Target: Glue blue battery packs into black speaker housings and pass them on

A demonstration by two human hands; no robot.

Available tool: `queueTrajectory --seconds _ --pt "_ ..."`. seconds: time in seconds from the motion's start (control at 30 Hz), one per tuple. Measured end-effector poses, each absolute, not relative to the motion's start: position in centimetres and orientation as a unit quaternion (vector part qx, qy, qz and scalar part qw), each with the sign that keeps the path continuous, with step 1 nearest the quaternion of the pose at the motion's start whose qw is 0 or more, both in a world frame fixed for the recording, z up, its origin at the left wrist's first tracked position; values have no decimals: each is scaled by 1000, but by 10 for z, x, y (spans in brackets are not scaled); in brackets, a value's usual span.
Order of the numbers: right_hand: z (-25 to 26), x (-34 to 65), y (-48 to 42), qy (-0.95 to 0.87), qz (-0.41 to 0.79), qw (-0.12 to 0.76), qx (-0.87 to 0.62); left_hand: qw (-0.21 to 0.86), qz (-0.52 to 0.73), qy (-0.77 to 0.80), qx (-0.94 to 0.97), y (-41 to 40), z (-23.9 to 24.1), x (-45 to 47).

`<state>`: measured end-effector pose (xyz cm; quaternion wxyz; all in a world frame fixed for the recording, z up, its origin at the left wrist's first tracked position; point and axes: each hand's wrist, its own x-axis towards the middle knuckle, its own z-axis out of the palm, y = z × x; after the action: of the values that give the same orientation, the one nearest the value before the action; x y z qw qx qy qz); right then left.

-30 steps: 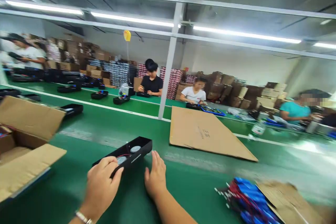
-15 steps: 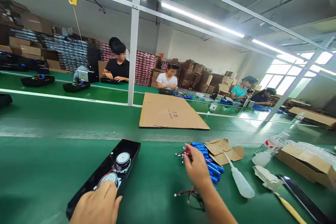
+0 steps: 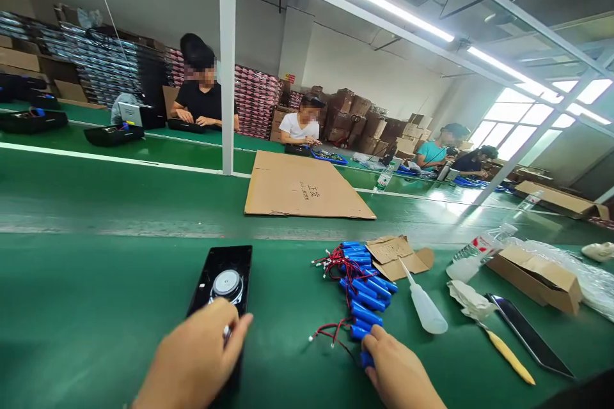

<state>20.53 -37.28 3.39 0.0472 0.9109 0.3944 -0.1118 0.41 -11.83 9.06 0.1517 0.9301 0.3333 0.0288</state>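
Note:
My left hand (image 3: 194,358) rests over the near end of a long black speaker housing (image 3: 229,266) lying open side up on the green belt, gripping it. A round speaker driver (image 3: 226,283) shows inside it just beyond my fingers. My right hand (image 3: 400,372) is closed on a blue battery cell (image 3: 366,358) at the near end of a pile of blue battery cells (image 3: 367,287) with red and black wires (image 3: 330,262).
A squeeze bottle (image 3: 424,305), torn cardboard pieces (image 3: 391,249), crumpled tissue (image 3: 470,299), a yellow-handled tool (image 3: 508,355), a black strip (image 3: 527,332), a water bottle (image 3: 480,248) and an open carton (image 3: 532,267) lie to the right. Flat cardboard (image 3: 302,186) lies beyond. Several people work across the far belt.
The view swung right and down. My right hand left the housing, reached the battery pile, then drew back to its near end. My left hand stayed on the housing, which turned lengthwise.

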Motion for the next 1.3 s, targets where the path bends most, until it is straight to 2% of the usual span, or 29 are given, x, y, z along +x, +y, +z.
queueTrajectory --seconds 0.1,0.17,0.33,0.43,0.5,0.73,1.0,1.3 --pt "34 210 -374 420 -139 34 896 218 178 413 866 -70 87 -3" --pt "39 215 -370 448 -178 -26 876 288 195 461 817 -43 74 -9" --pt "62 208 -319 517 -177 -332 769 481 149 328 800 -30 30 -19" --pt "69 190 -261 502 -184 -504 678 517 169 262 797 -36 14 -22" --pt "67 179 -215 490 -185 -558 643 518 172 235 804 -36 7 -25" --pt "49 169 -102 541 -143 -518 647 512 167 193 820 -23 -4 -28" --pt "63 177 -90 624 -169 -399 650 531 179 179 809 -24 -7 -24" --pt "56 182 -82 646 -130 -361 660 543 174 191 799 -27 1 -23"
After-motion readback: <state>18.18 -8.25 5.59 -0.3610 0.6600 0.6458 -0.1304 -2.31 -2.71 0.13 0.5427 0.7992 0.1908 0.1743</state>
